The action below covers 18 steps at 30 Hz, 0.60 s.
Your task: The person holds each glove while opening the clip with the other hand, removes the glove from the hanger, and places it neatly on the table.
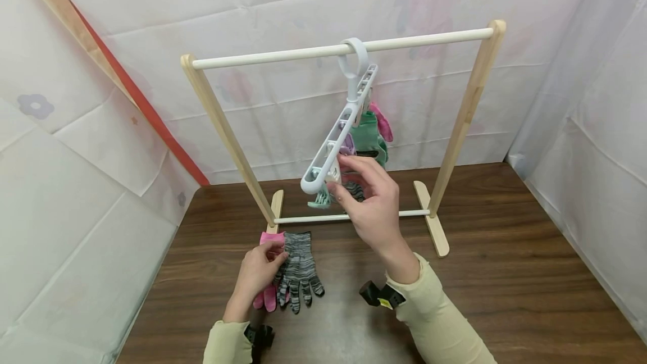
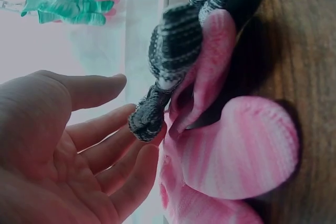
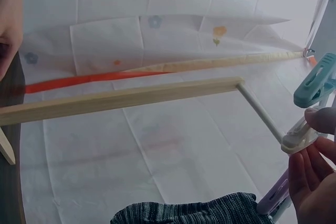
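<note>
My right hand [image 1: 374, 206] pinches a white clothespin [image 1: 333, 171] near the front end of the white clip hanger [image 1: 309, 185]. The right wrist view shows thumb and fingers around this pale clothespin [image 3: 295, 139], between a teal clothespin [image 3: 314, 81] and a purple clothespin [image 3: 274, 192]. On the table, my left hand [image 1: 260, 271] is at a grey striped knit glove [image 1: 299, 263], which partly covers a pink glove [image 1: 269, 296]. In the left wrist view its loosely bent fingers touch the gloves without gripping them.
A wooden rack [image 1: 465, 111] carries the hanger by its hook on the white top rod [image 1: 273, 57]. From the hanger's farther part hang a green glove [image 1: 366, 131], a pink glove [image 1: 382, 122] and a dark striped glove [image 3: 184, 212]. Patterned cloth [image 1: 167, 4] encloses the table.
</note>
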### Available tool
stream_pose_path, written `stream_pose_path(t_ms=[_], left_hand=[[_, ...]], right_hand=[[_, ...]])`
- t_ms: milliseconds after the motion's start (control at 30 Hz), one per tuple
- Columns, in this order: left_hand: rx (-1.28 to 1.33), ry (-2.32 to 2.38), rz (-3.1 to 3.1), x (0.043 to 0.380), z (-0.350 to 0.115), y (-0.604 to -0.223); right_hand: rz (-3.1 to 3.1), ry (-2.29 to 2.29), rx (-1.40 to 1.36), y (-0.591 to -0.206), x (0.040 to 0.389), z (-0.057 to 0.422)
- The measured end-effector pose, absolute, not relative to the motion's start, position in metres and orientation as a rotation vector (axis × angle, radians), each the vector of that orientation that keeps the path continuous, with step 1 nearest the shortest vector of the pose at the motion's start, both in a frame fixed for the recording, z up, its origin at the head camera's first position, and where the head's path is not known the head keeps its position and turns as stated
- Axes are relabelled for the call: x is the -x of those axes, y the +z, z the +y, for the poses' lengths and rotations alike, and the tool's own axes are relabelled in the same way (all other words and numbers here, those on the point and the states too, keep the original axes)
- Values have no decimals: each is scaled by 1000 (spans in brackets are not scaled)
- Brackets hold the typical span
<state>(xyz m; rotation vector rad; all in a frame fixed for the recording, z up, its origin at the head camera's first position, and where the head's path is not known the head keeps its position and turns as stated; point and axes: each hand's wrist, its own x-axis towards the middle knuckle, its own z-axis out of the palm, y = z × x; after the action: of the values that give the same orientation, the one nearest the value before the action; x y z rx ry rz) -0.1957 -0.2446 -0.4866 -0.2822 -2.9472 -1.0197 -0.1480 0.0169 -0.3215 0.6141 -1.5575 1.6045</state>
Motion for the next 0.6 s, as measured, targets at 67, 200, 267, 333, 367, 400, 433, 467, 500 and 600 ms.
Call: stream_pose_path(t_ms=[67,200,267,333,367,400,433,467,500,600], left_hand=[[282,-1009,-2947,195,-245,-486],[281,-1001,-2939,193,-245,-484],[287,-1009,-2925,193,-245,-483],[284,-1016,-2913,193,-245,-482],[282,-1020,-2906,193,-245,-482],[279,-1027,-2901,193,-245,-481],[275,-1029,-2896,193,-245,-481],[269,-1031,-2894,194,-245,-481],[266,-1034,-2891,194,-245,-480],[255,-1052,-2881,194,-244,-479]], right_hand=[[-1561,1608,-607,-322,148,16],[-1567,1610,-596,-322,147,16],[-1566,1612,-592,-321,147,15],[-1564,1612,-590,-321,147,15],[-1563,1611,-590,-321,147,15],[-1563,1610,-589,-321,147,15],[-1563,1608,-589,-321,147,16],[-1564,1606,-590,-321,147,16],[-1566,1602,-590,-321,147,16],[-1571,1589,-587,-321,147,17]])
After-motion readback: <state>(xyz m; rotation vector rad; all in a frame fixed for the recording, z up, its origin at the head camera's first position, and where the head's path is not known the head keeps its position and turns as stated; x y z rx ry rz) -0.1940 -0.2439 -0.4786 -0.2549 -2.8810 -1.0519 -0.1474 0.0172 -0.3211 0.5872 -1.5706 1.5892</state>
